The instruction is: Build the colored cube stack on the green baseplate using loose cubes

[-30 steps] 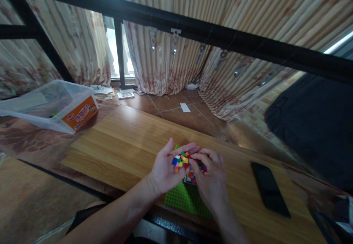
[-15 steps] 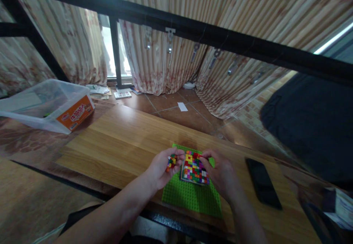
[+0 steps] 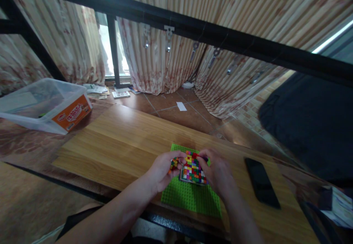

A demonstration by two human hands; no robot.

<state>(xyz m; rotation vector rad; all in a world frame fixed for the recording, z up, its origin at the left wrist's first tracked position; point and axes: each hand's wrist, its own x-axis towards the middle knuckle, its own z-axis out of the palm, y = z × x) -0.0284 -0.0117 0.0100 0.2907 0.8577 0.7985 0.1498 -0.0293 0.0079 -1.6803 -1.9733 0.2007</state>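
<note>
A green studded baseplate (image 3: 190, 201) lies on the wooden table, bearing a squarish block of multicoloured building bricks (image 3: 193, 171). Loose small bricks (image 3: 174, 164), in orange, yellow, green and other colours, are cupped in my left hand (image 3: 162, 170), its fingers curled around them. That hand's thumb and fingertips reach the block's left edge. At the block's upper right corner, my right hand (image 3: 216, 168) has thumb and fingers pinched together against the top layer, near some red bricks. Whatever sits between those fingertips is too small and covered to make out.
A black phone (image 3: 261, 183) lies on the table (image 3: 124, 137) to the right. At the far left stands a clear plastic bin (image 3: 41, 108) with an orange label. A black metal bar (image 3: 182, 28) with hanging hooks crosses ahead, before striped curtains (image 3: 160, 63). Papers lie on the floor.
My right hand has shifted slightly left and in over the block's upper right corner. The left hand has turned a little, its fingers covering more of the loose bricks.
</note>
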